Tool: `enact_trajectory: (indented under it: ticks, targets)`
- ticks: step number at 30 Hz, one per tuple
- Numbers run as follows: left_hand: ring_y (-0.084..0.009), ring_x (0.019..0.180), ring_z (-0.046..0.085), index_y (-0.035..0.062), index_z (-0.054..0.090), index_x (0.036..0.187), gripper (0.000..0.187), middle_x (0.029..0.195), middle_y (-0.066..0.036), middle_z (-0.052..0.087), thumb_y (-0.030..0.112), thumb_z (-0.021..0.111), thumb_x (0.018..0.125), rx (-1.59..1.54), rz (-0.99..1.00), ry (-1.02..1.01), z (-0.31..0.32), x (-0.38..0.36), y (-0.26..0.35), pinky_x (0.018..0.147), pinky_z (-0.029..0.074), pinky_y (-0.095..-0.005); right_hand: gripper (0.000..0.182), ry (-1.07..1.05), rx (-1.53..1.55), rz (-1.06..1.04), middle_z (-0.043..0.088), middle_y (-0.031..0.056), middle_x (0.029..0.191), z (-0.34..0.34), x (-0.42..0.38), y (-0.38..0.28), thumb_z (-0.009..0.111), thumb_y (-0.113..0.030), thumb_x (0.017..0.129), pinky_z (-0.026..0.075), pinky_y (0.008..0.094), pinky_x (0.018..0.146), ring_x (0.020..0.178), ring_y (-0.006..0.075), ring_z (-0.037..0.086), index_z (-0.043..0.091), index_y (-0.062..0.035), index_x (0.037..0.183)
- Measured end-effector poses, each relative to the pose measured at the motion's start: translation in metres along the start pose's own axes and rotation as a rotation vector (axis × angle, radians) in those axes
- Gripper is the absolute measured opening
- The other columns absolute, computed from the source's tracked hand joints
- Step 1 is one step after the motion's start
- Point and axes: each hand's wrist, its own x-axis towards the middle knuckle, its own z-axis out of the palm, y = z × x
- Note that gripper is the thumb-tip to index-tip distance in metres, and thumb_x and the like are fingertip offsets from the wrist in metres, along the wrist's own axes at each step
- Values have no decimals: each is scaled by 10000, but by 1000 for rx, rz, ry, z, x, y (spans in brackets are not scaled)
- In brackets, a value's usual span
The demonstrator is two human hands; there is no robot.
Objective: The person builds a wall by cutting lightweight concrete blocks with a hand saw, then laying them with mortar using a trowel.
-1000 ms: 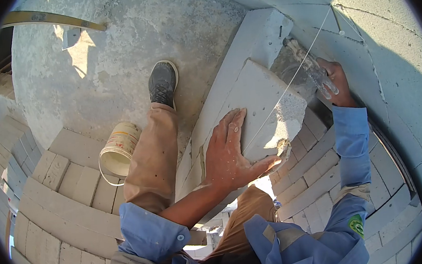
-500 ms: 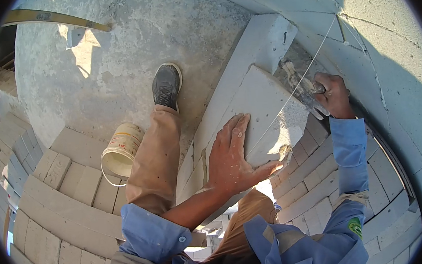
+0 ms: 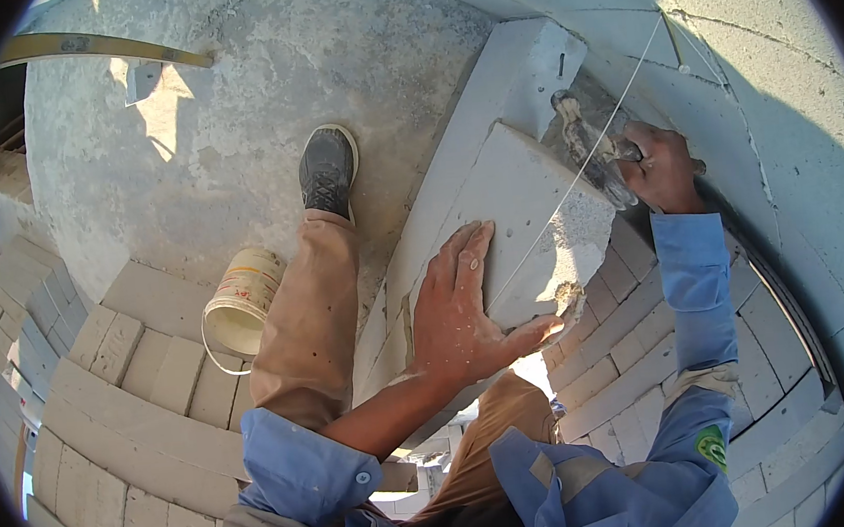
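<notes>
My left hand lies with fingers spread on the top of a pale block, its thumb reaching toward the block's near right edge. My right hand is closed round the handle of a mortar-smeared tool, which looks like a trowel, at the block's far right end. A thin white string runs diagonally over the block and past the tool. Beyond the tool stands another pale block with a small dark slot in it.
A grey block wall curves along the right. A whitish bucket lies tilted beside my leg. Stacked blocks fill the lower left. A yellowish bar crosses the upper left above the concrete floor.
My right hand and the tool have shifted slightly up and left along the block's end. My left hand remains on the block. The view has moved slightly.
</notes>
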Motion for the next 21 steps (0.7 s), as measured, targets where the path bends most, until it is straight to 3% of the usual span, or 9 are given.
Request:
enact_trajectory:
  ticks: [6,11,13,16,21]
  targets:
    - [-426,1314,434,5,336,1496,1103,1430,-248,412,640,773,706,15,6,14,0,0,-1,1087,377,-523,208,-173,-48,10,661,173,771,-9,6,3,712,-138,713,518,467,644,725,388,666,655,-62,898]
    - [-426,1315,434,6,337,1494,1096,1429,-250,412,636,770,708,3,16,29,1,1,-2,1084,379,-522,276,-113,-427,171,689,160,819,12,4,8,750,-191,747,530,494,676,758,395,673,644,-91,982]
    - [-425,1316,433,8,332,1497,1101,1430,-248,411,632,774,705,22,12,30,0,4,-2,1084,380,-522,245,-61,-364,136,691,147,826,9,-1,4,745,-193,742,529,484,666,752,379,676,647,-101,947]
    - [-422,1317,432,11,321,1502,1111,1433,-243,408,626,781,698,24,-11,0,0,-2,0,1085,379,-522,224,-165,-233,43,696,100,848,0,-10,13,743,-170,719,532,448,648,736,334,680,662,-125,922]
    - [-419,1319,431,13,318,1503,1112,1435,-238,404,626,780,698,5,0,10,1,0,0,1090,376,-522,237,-89,-235,29,687,106,863,-3,-10,5,731,-131,704,531,444,654,754,335,678,662,-117,930]
